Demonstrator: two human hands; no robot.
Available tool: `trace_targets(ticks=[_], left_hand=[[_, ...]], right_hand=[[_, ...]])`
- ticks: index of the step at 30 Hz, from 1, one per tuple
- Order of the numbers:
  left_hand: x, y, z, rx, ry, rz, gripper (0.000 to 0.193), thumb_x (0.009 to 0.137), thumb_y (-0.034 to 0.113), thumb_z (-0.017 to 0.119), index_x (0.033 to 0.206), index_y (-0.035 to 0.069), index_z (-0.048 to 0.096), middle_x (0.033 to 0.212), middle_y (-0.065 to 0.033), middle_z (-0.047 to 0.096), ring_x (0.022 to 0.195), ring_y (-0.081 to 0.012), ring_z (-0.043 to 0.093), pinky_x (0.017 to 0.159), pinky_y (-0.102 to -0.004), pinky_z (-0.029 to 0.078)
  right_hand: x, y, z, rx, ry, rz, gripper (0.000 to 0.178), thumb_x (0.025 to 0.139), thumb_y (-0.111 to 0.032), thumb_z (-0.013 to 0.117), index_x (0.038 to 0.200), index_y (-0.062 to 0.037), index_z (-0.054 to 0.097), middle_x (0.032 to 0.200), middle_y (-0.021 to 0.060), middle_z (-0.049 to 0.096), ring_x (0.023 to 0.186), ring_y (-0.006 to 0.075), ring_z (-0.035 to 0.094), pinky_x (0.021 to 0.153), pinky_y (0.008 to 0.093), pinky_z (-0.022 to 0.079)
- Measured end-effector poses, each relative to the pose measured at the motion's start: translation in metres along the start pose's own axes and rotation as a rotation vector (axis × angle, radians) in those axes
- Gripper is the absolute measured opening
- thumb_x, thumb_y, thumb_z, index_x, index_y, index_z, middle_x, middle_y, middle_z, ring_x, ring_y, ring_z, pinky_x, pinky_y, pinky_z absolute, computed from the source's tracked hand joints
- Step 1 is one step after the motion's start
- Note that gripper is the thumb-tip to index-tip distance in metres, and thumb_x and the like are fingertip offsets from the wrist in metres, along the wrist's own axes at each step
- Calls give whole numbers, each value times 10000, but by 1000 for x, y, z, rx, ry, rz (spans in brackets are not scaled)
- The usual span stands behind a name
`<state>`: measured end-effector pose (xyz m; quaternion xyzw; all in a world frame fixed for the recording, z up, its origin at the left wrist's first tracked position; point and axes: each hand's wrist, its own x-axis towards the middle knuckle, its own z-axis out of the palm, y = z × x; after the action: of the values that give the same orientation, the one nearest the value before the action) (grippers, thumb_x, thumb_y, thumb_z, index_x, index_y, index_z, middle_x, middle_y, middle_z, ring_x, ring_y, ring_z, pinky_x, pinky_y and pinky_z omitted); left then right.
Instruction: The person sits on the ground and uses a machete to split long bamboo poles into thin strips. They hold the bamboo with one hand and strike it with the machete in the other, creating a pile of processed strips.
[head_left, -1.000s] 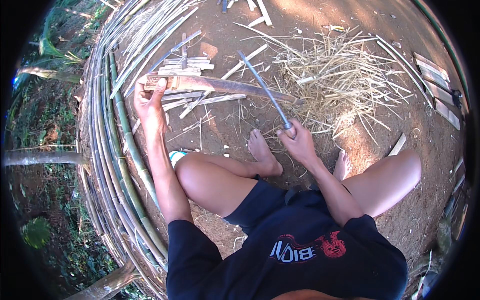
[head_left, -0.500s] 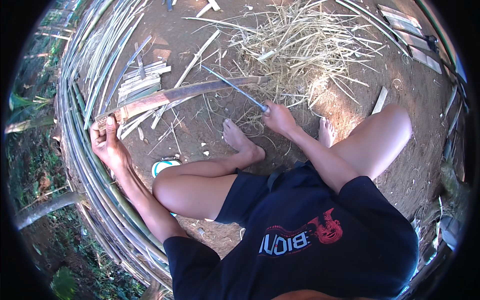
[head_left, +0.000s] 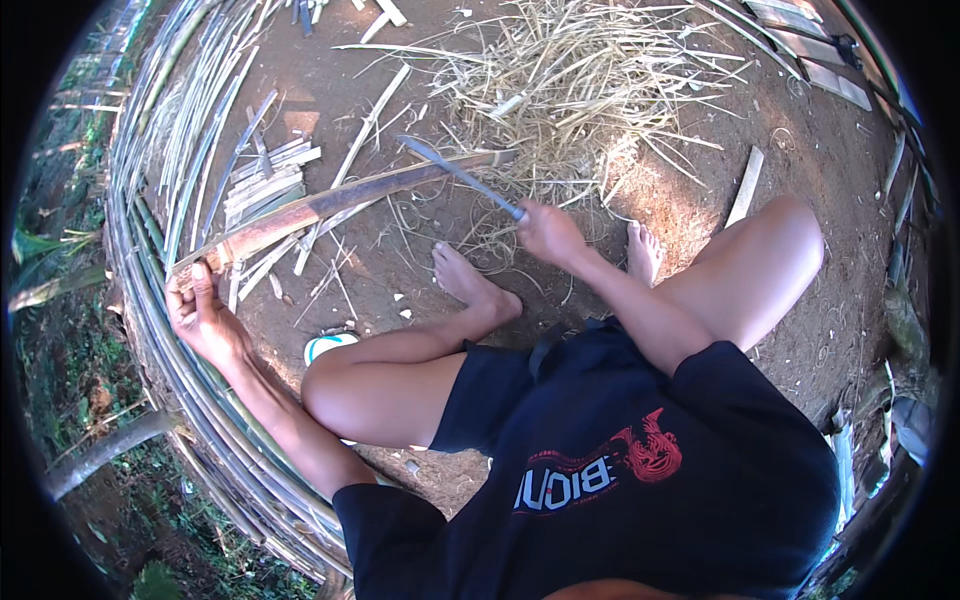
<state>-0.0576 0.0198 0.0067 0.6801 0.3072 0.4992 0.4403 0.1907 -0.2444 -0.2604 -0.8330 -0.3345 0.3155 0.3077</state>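
My left hand (head_left: 205, 312) grips the near-left end of a long split bamboo piece (head_left: 320, 205), thumb on top. The piece is brown with dark patches and slants up to the right, its far end by a heap of shavings. My right hand (head_left: 550, 235) is closed round the handle of a long knife (head_left: 462, 177). The blade points up and left and crosses over the bamboo near its far end. Whether the edge touches the bamboo, I cannot tell.
A large heap of bamboo shavings (head_left: 570, 90) lies ahead. Short slats (head_left: 265, 185) are stacked beyond the bamboo piece. Long bamboo poles (head_left: 190, 370) curve along my left. A white and teal sandal (head_left: 330, 345) lies by my bent left leg. One loose slat (head_left: 745, 187) rests near my right knee.
The view has shifted slightly. The knife's blade has turned and now shows its broad flat side. Both hands keep their holds on the bamboo and the knife.
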Motion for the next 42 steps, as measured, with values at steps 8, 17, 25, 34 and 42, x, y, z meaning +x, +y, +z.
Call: trace_targets(ticks=[8, 17, 25, 34, 42], left_hand=[[7, -1, -4, 16, -135, 5, 202, 864, 97, 672, 1032, 39, 576, 892, -47, 619, 738, -107, 548, 692, -233, 453], [2, 12, -3, -68, -376, 18, 227, 911, 101, 604, 1104, 1, 537, 945, -107, 608, 744, -158, 564, 662, -283, 475], [1, 14, -16, -55, -411, 47, 221, 913, 95, 591, 1107, 14, 524, 965, -133, 610, 775, -170, 572, 680, -294, 488], [8, 0, -18, -80, -382, 57, 201, 919, 130, 598, 1081, 28, 535, 993, -103, 605, 770, -158, 578, 686, -293, 511], [17, -4, 15, -241, -488, -11, 257, 934, 117, 561, 1172, 52, 489, 1066, -97, 543, 859, -163, 510, 769, -302, 435]], right_hand=[[28, 83, 14, -7, -34, 198, 241, 852, -182, 530, 1008, -16, 610, 865, 241, 651, 816, 400, 638, 756, 484, 505], [-28, -44, -2, 179, 67, -320, 140, 841, -198, 564, 866, -60, 561, 633, 197, 608, 621, 387, 629, 579, 489, 495], [-38, -62, -23, 166, -19, -280, 129, 788, -116, 564, 904, -58, 561, 667, 194, 609, 640, 391, 621, 605, 494, 479], [2, 11, -15, 67, -17, 112, 186, 821, -140, 558, 974, -38, 586, 788, 232, 648, 748, 389, 647, 679, 505, 498], [4, 72, 6, -12, 112, 163, 210, 835, -157, 537, 993, -40, 609, 794, 246, 646, 758, 391, 649, 707, 517, 500]])
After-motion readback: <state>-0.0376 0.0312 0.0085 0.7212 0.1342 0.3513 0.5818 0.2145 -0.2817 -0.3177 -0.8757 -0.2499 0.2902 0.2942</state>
